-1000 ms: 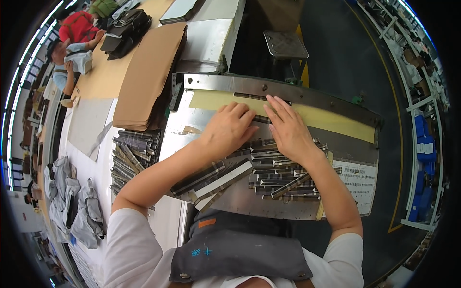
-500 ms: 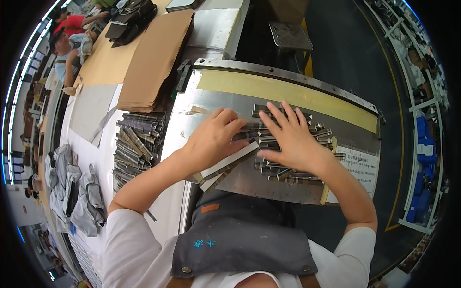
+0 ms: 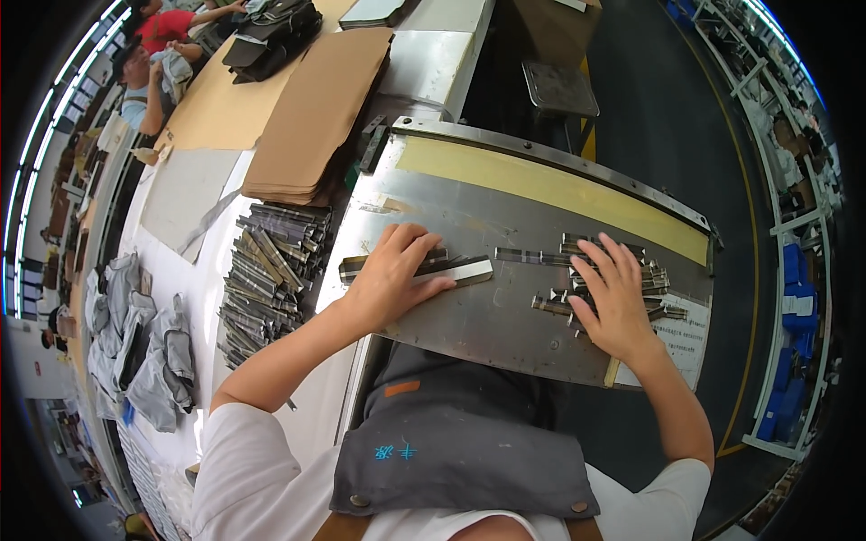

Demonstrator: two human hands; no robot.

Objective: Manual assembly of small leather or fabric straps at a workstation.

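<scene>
My left hand (image 3: 394, 281) is at the left part of a metal work plate (image 3: 505, 326). Its fingers curl over dark thin strips (image 3: 435, 257), and the thumb presses along a pale-faced metal bar (image 3: 471, 270). The strips' other ends stick out on the left side of the hand. My right hand (image 3: 621, 302) lies with fingers spread over a loose pile of short, shiny dark strips (image 3: 552, 305) on the right part of the plate. It covers some of that pile. One strip (image 3: 519, 256) juts out from the pile toward my left hand.
A heap of similar strips (image 3: 271, 279) lies on the white table at left, below stacked brown boards (image 3: 311, 117). A raised metal rail (image 3: 541, 149) borders the plate's far edge. A printed sheet (image 3: 683, 338) lies at its right. A stool (image 3: 559, 90) stands beyond.
My hands have moved apart. The right has shifted right together with the loose strips; the left stays near the bar, which now lies flatter and farther from me.
</scene>
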